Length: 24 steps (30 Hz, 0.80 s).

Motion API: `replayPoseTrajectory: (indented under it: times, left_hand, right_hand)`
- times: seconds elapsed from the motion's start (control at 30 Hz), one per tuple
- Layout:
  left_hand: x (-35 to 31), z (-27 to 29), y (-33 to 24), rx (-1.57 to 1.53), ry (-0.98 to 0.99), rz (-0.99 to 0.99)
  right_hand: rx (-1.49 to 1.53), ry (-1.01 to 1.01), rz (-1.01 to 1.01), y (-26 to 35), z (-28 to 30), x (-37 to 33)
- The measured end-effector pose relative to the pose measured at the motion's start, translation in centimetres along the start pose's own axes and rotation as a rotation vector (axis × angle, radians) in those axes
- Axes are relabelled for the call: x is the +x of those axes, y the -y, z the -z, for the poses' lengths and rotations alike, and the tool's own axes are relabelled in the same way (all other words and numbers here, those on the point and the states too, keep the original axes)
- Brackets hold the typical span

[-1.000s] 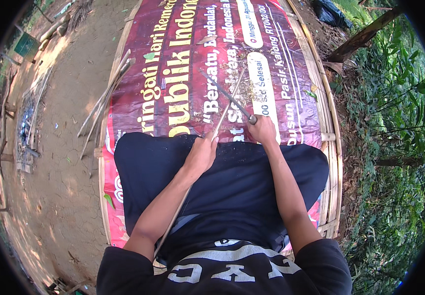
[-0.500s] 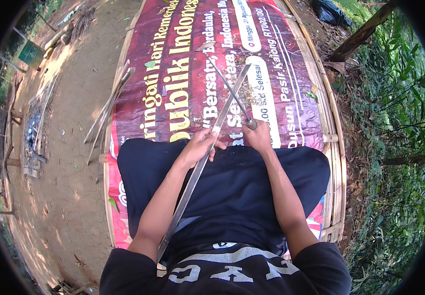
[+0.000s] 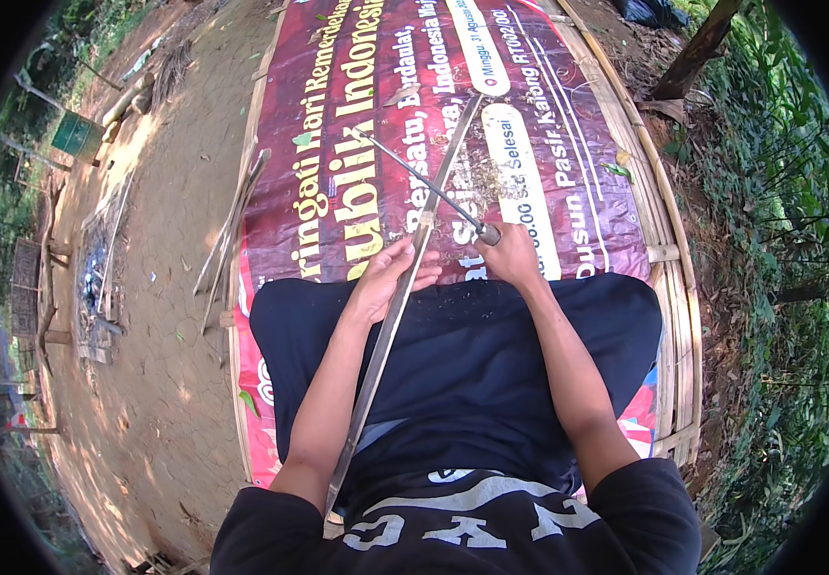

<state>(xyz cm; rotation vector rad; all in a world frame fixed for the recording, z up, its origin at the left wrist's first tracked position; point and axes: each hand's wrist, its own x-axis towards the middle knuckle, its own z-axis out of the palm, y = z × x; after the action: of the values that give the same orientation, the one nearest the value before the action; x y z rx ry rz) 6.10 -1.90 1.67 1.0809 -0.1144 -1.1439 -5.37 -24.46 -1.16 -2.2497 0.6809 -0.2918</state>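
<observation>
Cradling long flat strip point(image 3: 376, 361) in half-open left hand point(image 3: 391, 279), fingers loosely out, just left of frame centre; slanted from lower centre-left to upper centre. Gripping thin dark tool point(image 3: 489, 234) by its handle in closed right hand point(image 3: 510, 257), right of centre. Crossed above the hands; can't tell if touching.

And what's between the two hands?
In the head view, past the long strip across the left hand, there's a patch of dark red banner before the right hand.
</observation>
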Motion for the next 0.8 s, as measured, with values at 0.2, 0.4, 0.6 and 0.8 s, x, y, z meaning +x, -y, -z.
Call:
replayPoseTrajectory:
  times: [0.2, 0.4, 0.6, 0.8]
  left_hand:
    - [0.2, 1.6, 0.7, 0.046, 0.335, 0.083]
    - [-0.7, 1.4, -0.7, 0.146, 0.308, 0.179]
    - [-1.8, -1.2, -1.0, 0.122, 0.092, 0.116]
    - [-1.3, -1.0, 0.6, 0.151, 0.008, 0.005]
  right_hand:
    - [-0.003, 0.005, 0.018, 0.3, -0.1, 0.0]
    - [0.045, 0.037, 0.019, -0.1, -0.5, -0.3]
    - [-0.016, 0.042, 0.080, -0.2, -1.1, -0.7]
    - [-0.096, 0.068, 0.287, 0.4, -2.6, -1.5]
